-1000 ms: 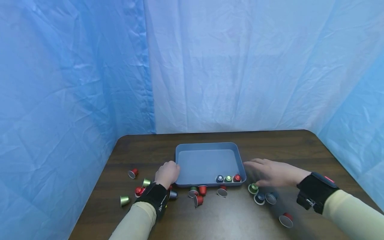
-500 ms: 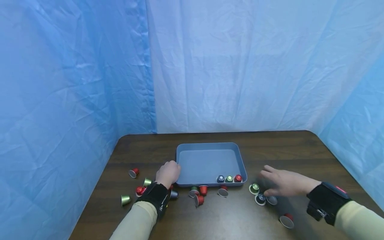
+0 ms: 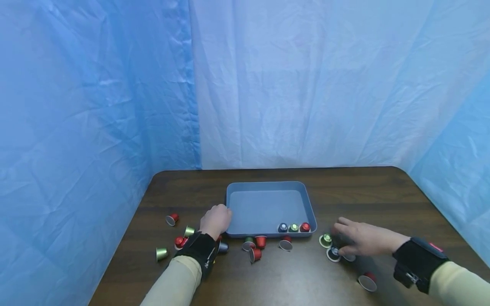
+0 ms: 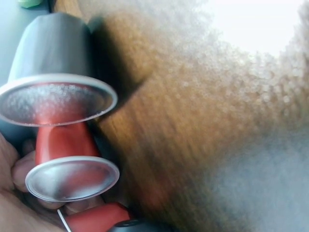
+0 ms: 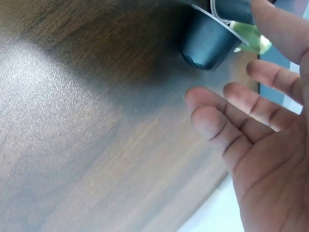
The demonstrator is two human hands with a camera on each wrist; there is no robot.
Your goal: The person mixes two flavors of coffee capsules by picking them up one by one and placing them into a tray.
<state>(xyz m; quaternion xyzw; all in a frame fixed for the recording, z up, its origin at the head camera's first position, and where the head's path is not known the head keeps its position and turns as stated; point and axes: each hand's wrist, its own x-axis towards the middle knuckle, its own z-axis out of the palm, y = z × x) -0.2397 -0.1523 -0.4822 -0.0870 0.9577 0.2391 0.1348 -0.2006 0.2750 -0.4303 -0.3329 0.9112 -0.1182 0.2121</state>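
My left hand lies at the left rim of the blue-grey tray, its fingers curled on that edge. In the left wrist view, a red coffee capsule and a grey one lie close by its fingers. My right hand hovers palm down over a small group of capsules right of the tray, fingers relaxed. The right wrist view shows my thumb close beside a dark blue capsule; another dark capsule lies on its side near the fingertips. A green capsule sits just left of my hand.
Three capsules stand in the tray's near right corner: blue, green and red. Several more lie in front of the tray and at left, such as a green one. A red capsule lies nearest me at right.
My right hand has moved away from the tray's right edge, rightward and toward me, and lowered over the dark capsules. My left hand has stayed at the tray's left rim.
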